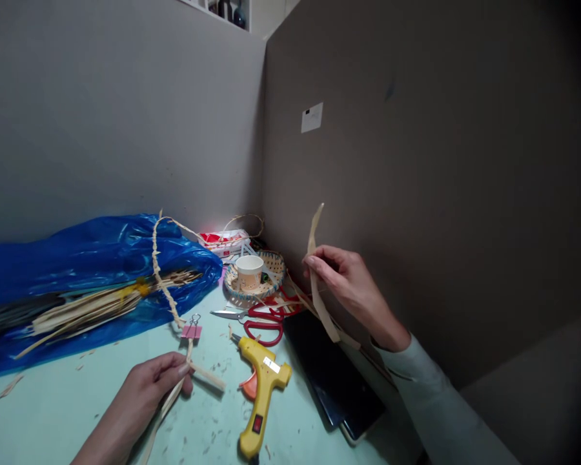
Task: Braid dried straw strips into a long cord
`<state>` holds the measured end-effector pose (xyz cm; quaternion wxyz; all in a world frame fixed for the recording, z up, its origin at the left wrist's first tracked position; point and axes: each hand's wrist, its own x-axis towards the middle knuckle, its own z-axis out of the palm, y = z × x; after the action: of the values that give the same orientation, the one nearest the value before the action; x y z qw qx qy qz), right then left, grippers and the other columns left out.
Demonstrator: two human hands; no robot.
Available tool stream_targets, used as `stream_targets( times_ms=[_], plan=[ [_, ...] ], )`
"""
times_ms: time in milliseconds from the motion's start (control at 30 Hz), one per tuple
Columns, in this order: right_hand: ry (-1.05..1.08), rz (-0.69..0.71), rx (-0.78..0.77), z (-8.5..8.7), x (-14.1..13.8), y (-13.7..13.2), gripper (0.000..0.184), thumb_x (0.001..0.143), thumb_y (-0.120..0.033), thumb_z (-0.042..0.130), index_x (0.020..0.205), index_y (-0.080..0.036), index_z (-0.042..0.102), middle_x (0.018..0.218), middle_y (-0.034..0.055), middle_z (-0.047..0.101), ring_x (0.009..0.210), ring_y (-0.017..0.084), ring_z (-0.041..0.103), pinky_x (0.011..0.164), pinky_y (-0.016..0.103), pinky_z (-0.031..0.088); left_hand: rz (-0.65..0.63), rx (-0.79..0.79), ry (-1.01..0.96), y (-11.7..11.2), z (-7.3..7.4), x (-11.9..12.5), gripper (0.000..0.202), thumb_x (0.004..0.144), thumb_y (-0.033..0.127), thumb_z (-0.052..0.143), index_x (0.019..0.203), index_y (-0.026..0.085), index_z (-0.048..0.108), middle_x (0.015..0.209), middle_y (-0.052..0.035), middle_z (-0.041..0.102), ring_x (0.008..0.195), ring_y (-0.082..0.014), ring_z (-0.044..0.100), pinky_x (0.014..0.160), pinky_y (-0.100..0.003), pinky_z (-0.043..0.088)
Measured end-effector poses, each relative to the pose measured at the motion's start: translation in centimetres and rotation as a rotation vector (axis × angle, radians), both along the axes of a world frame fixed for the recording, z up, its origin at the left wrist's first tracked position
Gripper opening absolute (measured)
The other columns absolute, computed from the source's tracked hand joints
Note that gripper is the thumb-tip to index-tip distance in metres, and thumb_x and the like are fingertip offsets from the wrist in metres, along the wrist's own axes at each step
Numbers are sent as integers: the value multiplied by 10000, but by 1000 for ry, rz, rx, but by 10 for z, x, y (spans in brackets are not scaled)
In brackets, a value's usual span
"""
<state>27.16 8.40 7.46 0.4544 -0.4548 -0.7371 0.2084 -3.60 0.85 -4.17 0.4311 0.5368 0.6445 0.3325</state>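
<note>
My left hand (148, 391) pinches the lower end of a braided straw cord (161, 278), just below a pink binder clip (192, 331) fastened on it. Loose flat strands hang from that grip, one pointing right and others running down toward the table's front. Raised over the right side, my right hand (343, 278) holds a separate flat straw strip (323, 313) between thumb and fingers. The strip stands roughly upright, its upper tip above the fingers and its lower end over a black phone-like slab (334, 381). From the clip, the braid rises and arches back toward the packet.
A yellow glue gun (264, 394) and red-handled scissors (256, 316) lie mid-table. Behind them a woven basket (277, 265) holds a paper cup (249, 271). At left, a straw bundle (91, 307) rests on blue plastic (101, 239). A red-white packet (225, 242) sits near the grey partitions.
</note>
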Motion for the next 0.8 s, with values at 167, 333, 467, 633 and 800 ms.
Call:
stream_targets(
  times_ms=[167, 333, 467, 633, 800],
  plan=[
    [206, 292, -322, 9, -13, -24, 255, 893, -375, 507, 814, -148, 593, 672, 4, 571, 583, 109, 493, 547, 214, 377, 8, -8, -50, 0, 0, 2, 402, 713, 553, 609, 541, 190, 625, 570, 8, 542, 564, -152, 397, 537, -231, 259],
    [80, 679, -628, -18, -47, -51, 98, 874, -256, 536, 869, -162, 564, 830, 38, 644, 796, 151, 609, 711, 239, 447, 33, -26, -142, -4, 4, 6, 384, 731, 520, 624, 566, 172, 630, 481, 46, 477, 479, -107, 296, 493, -224, 199],
    [-8, 697, -687, -47, -72, -59, 53, 862, -188, 502, 906, -176, 528, 857, 30, 677, 743, 136, 588, 631, 210, 416, 44, -32, -240, -6, 6, 6, 323, 707, 467, 663, 615, 158, 637, 557, 13, 600, 492, -105, 363, 499, -222, 238],
    [-115, 670, -641, -59, -95, -55, 251, 959, -321, 391, 850, -173, 561, 658, -15, 604, 565, 100, 451, 530, 202, 319, 64, -55, -304, -5, 4, 4, 310, 684, 447, 679, 605, 152, 630, 553, 11, 599, 492, -105, 391, 505, -228, 253],
    [-329, 476, -376, -71, -114, -61, 308, 985, -324, 352, 812, -166, 553, 684, -1, 552, 625, 109, 434, 573, 237, 274, 72, -51, -342, -4, 2, 3, 228, 668, 369, 678, 619, 150, 639, 540, 33, 564, 491, -94, 389, 497, -220, 239]
  ],
)
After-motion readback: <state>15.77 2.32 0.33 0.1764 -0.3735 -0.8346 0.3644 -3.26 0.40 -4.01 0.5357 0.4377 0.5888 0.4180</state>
